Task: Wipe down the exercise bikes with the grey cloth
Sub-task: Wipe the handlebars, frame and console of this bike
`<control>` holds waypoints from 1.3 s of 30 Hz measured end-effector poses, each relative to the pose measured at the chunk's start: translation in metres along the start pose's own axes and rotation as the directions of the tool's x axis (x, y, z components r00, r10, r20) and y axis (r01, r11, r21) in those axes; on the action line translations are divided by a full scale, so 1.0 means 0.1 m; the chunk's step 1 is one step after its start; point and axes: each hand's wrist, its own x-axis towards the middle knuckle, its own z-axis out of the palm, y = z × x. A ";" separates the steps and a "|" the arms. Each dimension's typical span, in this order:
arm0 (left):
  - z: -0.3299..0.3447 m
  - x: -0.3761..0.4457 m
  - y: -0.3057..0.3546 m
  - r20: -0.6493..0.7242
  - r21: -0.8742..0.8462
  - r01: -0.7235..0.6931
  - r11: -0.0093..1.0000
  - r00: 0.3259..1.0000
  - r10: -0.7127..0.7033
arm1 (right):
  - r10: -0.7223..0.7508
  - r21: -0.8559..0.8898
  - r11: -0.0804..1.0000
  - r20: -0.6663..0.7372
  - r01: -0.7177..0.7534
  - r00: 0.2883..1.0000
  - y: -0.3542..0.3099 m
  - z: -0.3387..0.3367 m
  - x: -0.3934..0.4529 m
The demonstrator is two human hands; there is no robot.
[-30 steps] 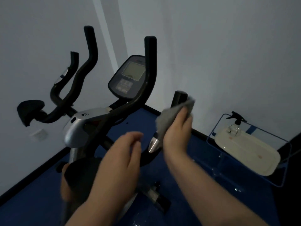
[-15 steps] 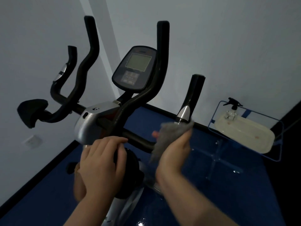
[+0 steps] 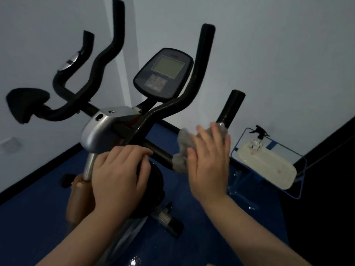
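A black and silver exercise bike [image 3: 99,129] fills the left and middle, with a grey console [image 3: 163,73] between its curved black handlebars. My right hand [image 3: 209,166] presses the grey cloth [image 3: 183,148] around the lower bend of the right handlebar [image 3: 230,110], fingers spread over the cloth. My left hand [image 3: 119,173] rests on the black handlebar crossbar just below the silver housing, fingers curled over it.
White walls stand close behind the bike. A blue wire-frame stand [image 3: 299,160] at the right holds a white tray [image 3: 269,166] and a clear spray bottle [image 3: 257,139]. The floor [image 3: 38,208] is blue, and a black edge runs along the far right.
My right hand slid the cloth down from the upright grip to the handlebar's lower bend. My left hand came down onto the crossbar. The view moved closer and tilted.
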 end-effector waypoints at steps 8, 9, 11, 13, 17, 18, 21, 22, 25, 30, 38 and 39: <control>-0.01 -0.02 0.00 -0.085 -0.060 0.060 0.996 0.994 -0.065 | -0.417 -0.063 0.747 0.731 0.662 0.541 0.12 -0.38 0.38; 0.00 -0.03 0.00 -0.106 -0.078 0.096 0.992 0.989 -0.104 | -0.427 -0.103 0.713 0.721 0.693 0.546 0.08 -0.36 0.41; 0.01 -0.05 0.01 -0.145 -0.133 0.197 0.971 0.966 -0.215 | -0.403 -0.162 0.740 0.670 0.653 0.623 -0.11 -0.26 0.45; 0.01 -0.05 0.01 -0.162 -0.201 0.314 0.928 0.924 -0.348 | -0.362 -0.101 0.803 0.701 0.588 0.615 -0.30 -0.07 0.47; 0.03 -0.04 0.03 -0.156 -0.247 0.441 0.863 0.861 -0.484 | -0.310 -0.033 0.861 0.757 0.507 0.575 -0.32 0.21 0.72; 0.03 -0.04 0.03 -0.159 -0.248 0.460 0.853 0.849 -0.504 | -0.328 0.010 0.870 0.759 0.493 0.563 -0.33 0.27 0.75; 0.04 -0.02 0.05 -0.146 -0.231 0.521 0.822 0.816 -0.559 | -0.281 0.057 0.902 0.830 0.427 0.483 -0.43 0.30 0.81; 0.04 -0.03 0.05 -0.138 -0.231 0.543 0.807 0.803 -0.580 | -0.233 0.081 0.944 0.850 0.321 0.472 -0.43 0.28 0.85; 0.02 -0.04 0.06 -0.111 -0.291 0.608 0.739 0.745 -0.657 | -0.264 0.144 0.960 0.745 0.238 0.613 -0.26 0.13 0.96; 0.04 -0.08 0.07 -0.114 -0.334 0.656 0.677 0.684 -0.720 | -0.504 0.332 0.851 0.295 0.407 0.812 -0.30 -0.02 1.20; 0.06 -0.10 0.06 -0.112 -0.399 0.647 0.650 0.669 -0.735 | -0.856 0.451 0.483 0.426 0.751 0.294 -0.50 0.26 1.31; 0.07 -0.11 0.06 -0.094 -0.413 0.647 0.641 0.670 -0.737 | -0.855 0.404 0.481 0.412 0.778 0.315 -0.47 0.24 1.45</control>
